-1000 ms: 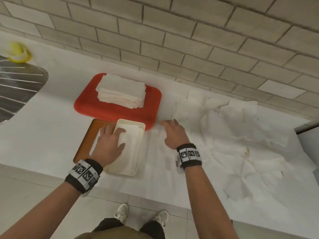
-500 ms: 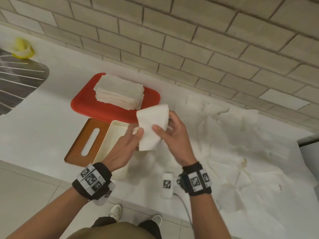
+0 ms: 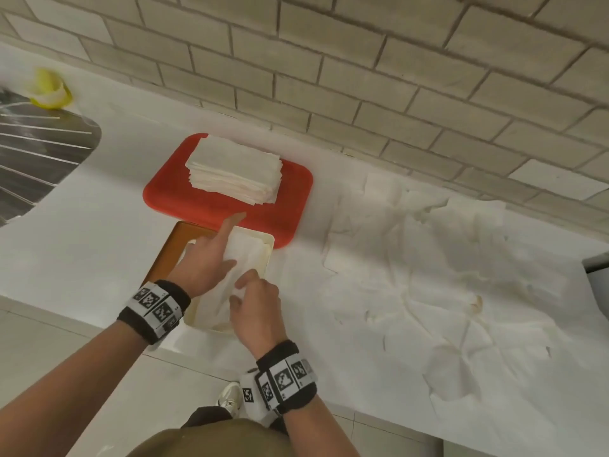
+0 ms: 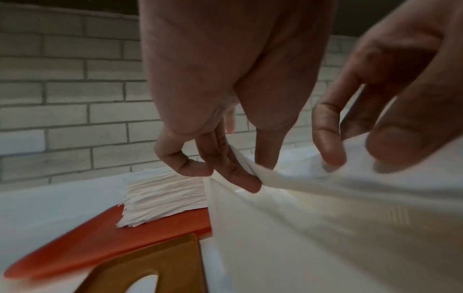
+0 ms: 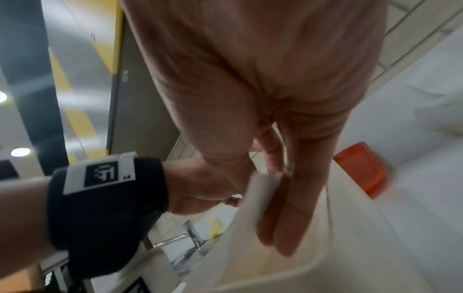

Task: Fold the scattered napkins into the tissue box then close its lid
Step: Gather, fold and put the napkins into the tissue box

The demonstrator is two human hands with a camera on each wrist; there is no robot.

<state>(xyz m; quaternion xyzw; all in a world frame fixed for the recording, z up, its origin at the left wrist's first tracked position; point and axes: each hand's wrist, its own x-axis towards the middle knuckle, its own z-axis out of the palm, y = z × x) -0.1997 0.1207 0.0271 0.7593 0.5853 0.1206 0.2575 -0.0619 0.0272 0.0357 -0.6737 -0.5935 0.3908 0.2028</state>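
Grips (image 3: 211, 258) (image 3: 253, 305) pinch napkin (image 3: 245, 255).

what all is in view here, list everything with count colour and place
tissue box: one, cream, open, on the counter in front of the tray
napkin: one, white, being laid into the tissue box
lid: one, brown wood with a slot, flat beside the box on its left
tray: one, red, behind the box
folded stack: one pile, white, on the tray
loose napkins: many, white, spread over the counter to the right
counter: one, white, below a brick wall
sink drainer: one, metal, far left
yellow object: one, behind the drainer
left hand: pinches the napkin
right hand: holds the napkin's near end
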